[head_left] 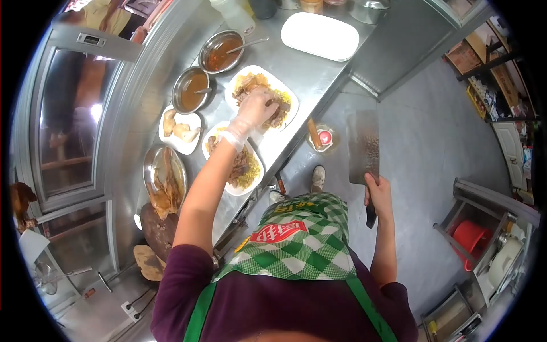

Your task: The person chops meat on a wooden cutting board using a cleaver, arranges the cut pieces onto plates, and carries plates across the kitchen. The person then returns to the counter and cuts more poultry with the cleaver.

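Note:
My left hand [256,108], in a clear plastic glove, reaches over the far plate [292,97]. Its fingers are curled down on chopped meat [278,117], which lies on yellow food bits. Nearer me, a second white plate [254,181] holds more chopped meat [239,165] and yellow bits, partly hidden by my forearm. My right hand [379,196] grips the black handle of a cleaver [363,145] out to the right, away from the counter. Its broad blade points forward, with small bits stuck to the face.
Two steel bowls of brown sauce, one [221,51] behind the other [191,90], hold spoons. Pale meat pieces lie on a small plate [191,149]; a steel dish [149,171] holds roasted poultry. Stacked white plates [319,35] stand far right on the counter. A round chopping block [159,228] is left.

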### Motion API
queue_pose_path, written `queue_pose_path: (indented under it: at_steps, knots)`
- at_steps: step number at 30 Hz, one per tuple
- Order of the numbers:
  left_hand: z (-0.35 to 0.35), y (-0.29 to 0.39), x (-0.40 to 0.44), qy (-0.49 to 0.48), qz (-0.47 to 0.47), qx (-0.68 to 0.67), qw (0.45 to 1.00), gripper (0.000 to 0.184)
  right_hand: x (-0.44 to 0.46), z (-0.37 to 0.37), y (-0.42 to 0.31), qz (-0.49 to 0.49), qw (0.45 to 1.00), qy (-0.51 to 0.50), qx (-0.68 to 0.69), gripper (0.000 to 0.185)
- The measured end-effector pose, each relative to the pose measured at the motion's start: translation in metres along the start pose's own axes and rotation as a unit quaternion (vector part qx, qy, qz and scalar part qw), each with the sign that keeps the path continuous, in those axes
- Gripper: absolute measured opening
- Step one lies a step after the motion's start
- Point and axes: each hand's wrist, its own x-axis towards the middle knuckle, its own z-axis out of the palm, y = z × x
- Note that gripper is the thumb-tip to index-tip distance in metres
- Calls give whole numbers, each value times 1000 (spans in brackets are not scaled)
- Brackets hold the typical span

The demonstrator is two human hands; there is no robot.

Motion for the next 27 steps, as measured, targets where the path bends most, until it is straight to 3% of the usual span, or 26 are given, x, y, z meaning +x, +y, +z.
queue_pose_path:
  at_steps: [6,12,15,20,22,23,24,27]
  knots:
    - [-5,19,6,-26,-126,-85,988,25,2,-2,6,0,1000,-10,3,30]
    - [7,13,2,11,-44,49,998,27,2,-5,4,5,1000,-2,-7,29]
    - [21,19,-5,82,-12,126,989,17,1,-7,7,5,1000,4,1,29]
    - [32,24,-9,115,-59,150,980,12,3,-9,9,3,1000,-11,4,27]
    - [34,26,-9,158,-29,199,967,15,3,-8,8,3,1000,-9,3,26]
    - [39,31,-13,184,-12,152,971,22,3,-8,7,5,1000,-8,2,26]
    - [43,33,-16,151,-21,146,977,37,2,-7,6,7,1000,-8,-1,25]
    - [65,38,-23,100,-62,214,970,53,1,-6,4,6,1000,-10,-1,26]
